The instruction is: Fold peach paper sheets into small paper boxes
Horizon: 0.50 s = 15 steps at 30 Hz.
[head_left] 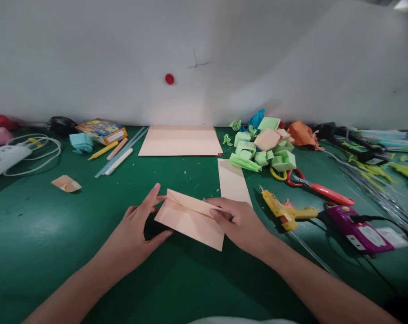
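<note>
A peach sheet of paper (193,222), with a crease and a partly folded upper flap, is tilted above the green table in front of me. My right hand (236,220) pinches its right end, with the thumb on top of the flap and the fingers behind. At the left end is my left hand (136,227), its index finger raised and its thumb spread apart. One of its fingertips reaches behind the paper's upper left corner; whether it touches is unclear. A peach paper strip (234,180) lies partly under my right hand.
Beyond lies a stack of peach paper (180,140). Folded green paper pieces (247,150), scissors (320,191), a yellow glue gun (285,211) and a purple power strip (361,229) are at right. Glue sticks (119,159) and a small peach piece (66,183) sit left.
</note>
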Motion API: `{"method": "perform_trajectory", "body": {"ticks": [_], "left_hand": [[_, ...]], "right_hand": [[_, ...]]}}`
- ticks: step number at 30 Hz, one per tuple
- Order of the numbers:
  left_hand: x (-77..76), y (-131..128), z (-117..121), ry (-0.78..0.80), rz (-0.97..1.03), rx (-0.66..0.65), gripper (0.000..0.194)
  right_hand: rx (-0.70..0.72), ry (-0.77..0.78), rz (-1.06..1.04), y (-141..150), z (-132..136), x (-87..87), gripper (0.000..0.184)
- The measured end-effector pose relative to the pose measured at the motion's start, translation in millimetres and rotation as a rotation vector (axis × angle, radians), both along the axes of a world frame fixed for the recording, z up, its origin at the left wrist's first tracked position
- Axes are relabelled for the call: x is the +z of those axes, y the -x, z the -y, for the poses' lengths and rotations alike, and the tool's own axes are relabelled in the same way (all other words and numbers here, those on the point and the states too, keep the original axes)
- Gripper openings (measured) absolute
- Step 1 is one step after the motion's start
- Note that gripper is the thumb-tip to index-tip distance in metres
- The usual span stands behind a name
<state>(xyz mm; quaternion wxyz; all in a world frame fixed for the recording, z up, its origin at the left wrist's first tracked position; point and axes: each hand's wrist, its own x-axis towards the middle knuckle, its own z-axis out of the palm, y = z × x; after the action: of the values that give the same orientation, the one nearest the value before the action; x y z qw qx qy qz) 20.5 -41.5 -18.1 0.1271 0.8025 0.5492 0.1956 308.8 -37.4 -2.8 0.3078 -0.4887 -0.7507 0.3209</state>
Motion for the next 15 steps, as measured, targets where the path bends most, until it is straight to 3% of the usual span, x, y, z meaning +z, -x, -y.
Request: {"method": "perform_trajectory", "body": {"ticks": [6, 10, 15], "left_hand": [[3.5, 0.3, -3.1, -0.007, -0.009, 0.034, 0.062], [6.9, 0.6, -1.4, -0.019, -0.008, 0.068, 0.062], [9.8, 0.4, -3.3, -0.079, -0.003, 0.046, 0.042]], "right_hand": [[-0.063, 0.073, -0.148, -1.8, -0.2, 4.3, 0.037], [-0.042, -0.002, -0.073, -2.6, 0.0, 3.5, 0.038], [-0.033, -0.065, 0.006, -2.3, 0.7, 3.1, 0.037]]}}
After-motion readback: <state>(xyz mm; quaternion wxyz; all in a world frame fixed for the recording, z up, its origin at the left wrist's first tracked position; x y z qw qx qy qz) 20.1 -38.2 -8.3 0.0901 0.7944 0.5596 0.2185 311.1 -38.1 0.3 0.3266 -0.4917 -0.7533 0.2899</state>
